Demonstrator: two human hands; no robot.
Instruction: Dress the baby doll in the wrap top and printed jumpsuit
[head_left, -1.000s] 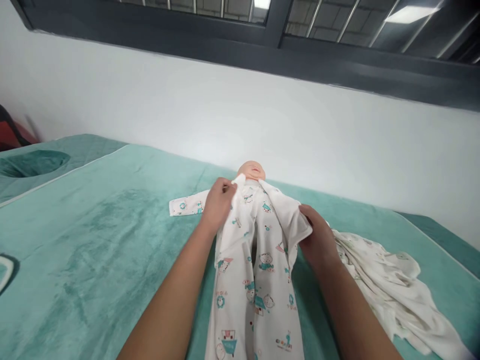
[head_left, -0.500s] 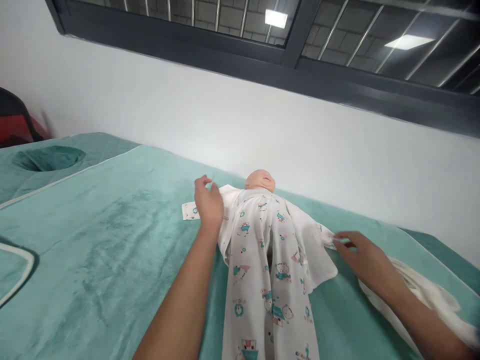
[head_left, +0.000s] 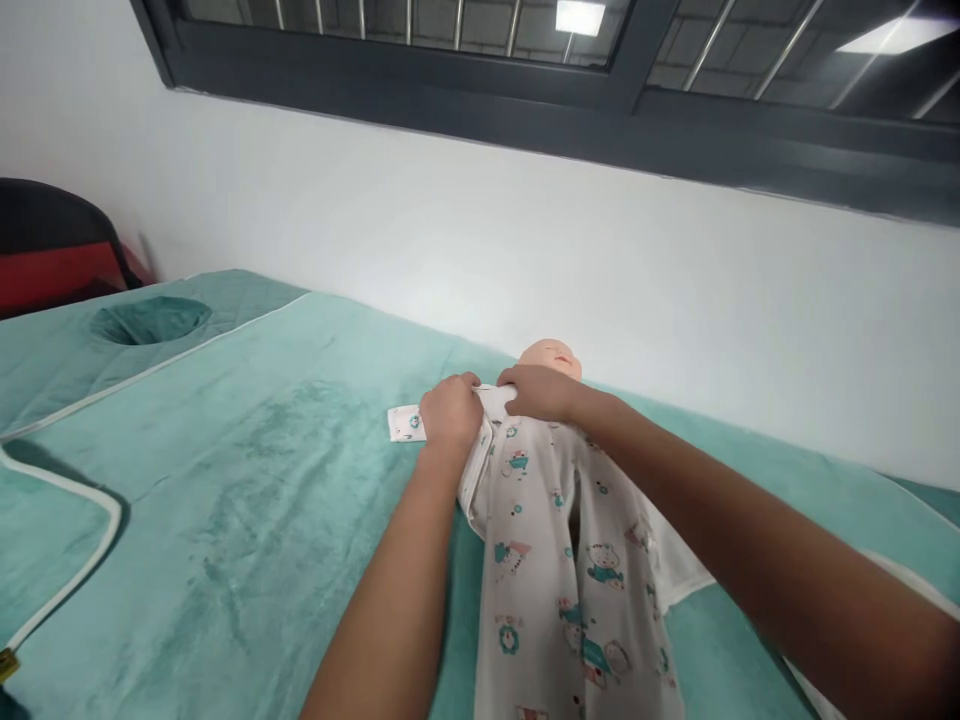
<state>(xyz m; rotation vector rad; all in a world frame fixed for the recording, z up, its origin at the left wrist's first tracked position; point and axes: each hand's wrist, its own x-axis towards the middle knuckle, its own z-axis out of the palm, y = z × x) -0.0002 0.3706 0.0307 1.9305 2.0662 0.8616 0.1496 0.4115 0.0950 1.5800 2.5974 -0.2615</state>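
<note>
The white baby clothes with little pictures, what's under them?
A teal plush sheet spreads beneath the white printed cloth baby clothes. A smooth peach doll's head shows beyond the right hand, but any body under the clothes is covered.

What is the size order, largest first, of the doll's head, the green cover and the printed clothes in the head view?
Green cover
Printed clothes
Doll's head, partly hidden by the right hand

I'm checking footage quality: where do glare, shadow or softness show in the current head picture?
Head view: bright white patches glare in the window; a dark shadow edges the white cord; the doll looks slightly soft, while larger prints on the clothes are readable.
</note>
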